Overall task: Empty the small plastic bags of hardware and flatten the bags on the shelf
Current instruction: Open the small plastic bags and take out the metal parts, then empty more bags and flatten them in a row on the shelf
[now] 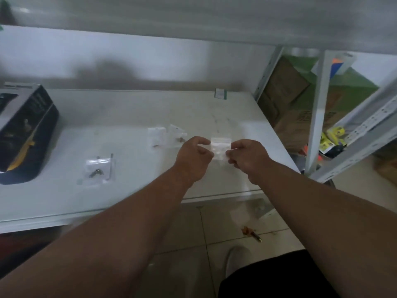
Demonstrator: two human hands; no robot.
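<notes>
Both hands are holding one small clear bag (220, 149) in the air just above the shelf (129, 190), near its right front corner. The left hand (193, 157) is pinching the bag's left edge with curled fingers; the right hand (247, 157) is pinching its right edge the same way. The bag is hanging between the two hands, mouth upward. Whether it is carrying any hardware cannot be determined, as the plastic is blurred.

Judged progress: the task is appearing partly complete.
- Two further bags (166, 135) are lying on the shelf just left of the left hand. A small dark piece (180, 139) is sitting beside or within them; which one cannot be determined.
- A larger clear packet (98, 168) is lying well apart to the left, with metal hardware (95, 172) showing through it. This one is probably awaiting emptying.
- The held bag is not yet lying flat on the shelf, so flattening it is remaining.

A dark box (28, 125) is standing at the left end of the shelf. A small green-edged label (220, 94) is sitting at the back edge
</notes>
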